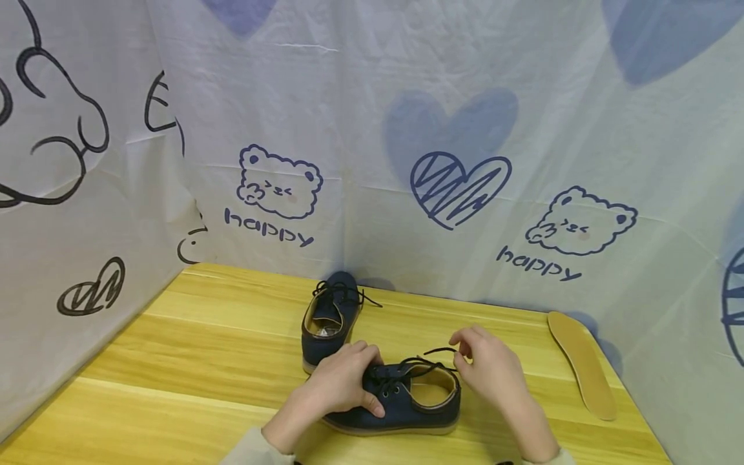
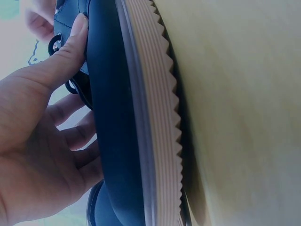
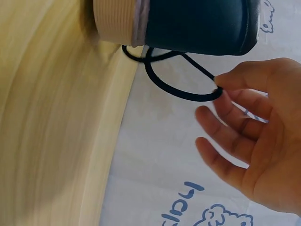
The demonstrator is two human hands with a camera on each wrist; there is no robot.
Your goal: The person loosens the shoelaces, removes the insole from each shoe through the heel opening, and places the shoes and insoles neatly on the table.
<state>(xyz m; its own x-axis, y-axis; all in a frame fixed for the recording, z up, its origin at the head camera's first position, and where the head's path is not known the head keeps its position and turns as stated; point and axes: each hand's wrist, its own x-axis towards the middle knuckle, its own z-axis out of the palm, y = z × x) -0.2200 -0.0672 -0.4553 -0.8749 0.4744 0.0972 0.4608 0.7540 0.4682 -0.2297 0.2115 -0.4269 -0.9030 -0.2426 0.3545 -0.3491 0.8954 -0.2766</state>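
Note:
A dark blue lace-up shoe (image 1: 407, 410) with a pale ridged sole lies sideways near the front of the table, toe to the left. My left hand (image 1: 347, 381) grips its front part, thumb on the near side and fingers over the far side. In the left wrist view, that hand (image 2: 51, 127) spans the shoe's upper (image 2: 113, 103). At the heel end, my right hand (image 1: 491, 368) pinches a black shoelace (image 1: 440, 351) between thumb and forefinger. The right wrist view shows the lace (image 3: 181, 97) bent in a loop at those fingertips, the other fingers loosely curled.
A second dark blue shoe (image 1: 330, 316) stands behind, toe toward the back, its laces trailing right. One tan insole (image 1: 583, 366) lies at the right edge of the wooden table (image 1: 192, 361). A printed white cloth (image 1: 372, 116) hangs along the back and sides.

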